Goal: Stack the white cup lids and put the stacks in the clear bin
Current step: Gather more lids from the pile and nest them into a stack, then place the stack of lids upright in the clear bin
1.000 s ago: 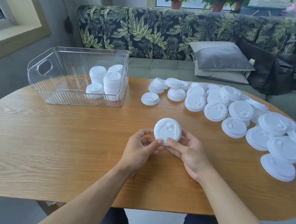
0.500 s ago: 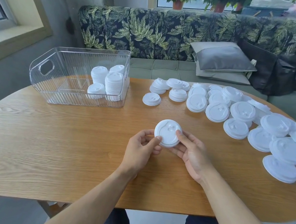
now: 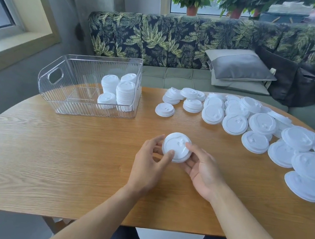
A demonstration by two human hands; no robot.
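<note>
While working low over the desk (image 3: pixel 53 165), pinching a short lid stack (image 3: pixel 176 147) between both: left grip (image 3: pixel 149 165) curled on its near-left rim, right grip (image 3: pixel 202 167) cupped beneath with thumb on top. Sitting tilted between them. Beyond the left grip, clear bin (image 3: pixel 93 107) with stacks (image 3: pixel 124 94) inside; beyond the right grip, loose lids (image 3: pixel 258 122) scattered.

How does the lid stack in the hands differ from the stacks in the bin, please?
The held stack is short, only a few lids; the bin stacks are mostly taller. The held stack is gripped between the left hand and right hand over the table; the bin stacks stand free at the right end of the bin. Both are white lids nested top side up.
</note>
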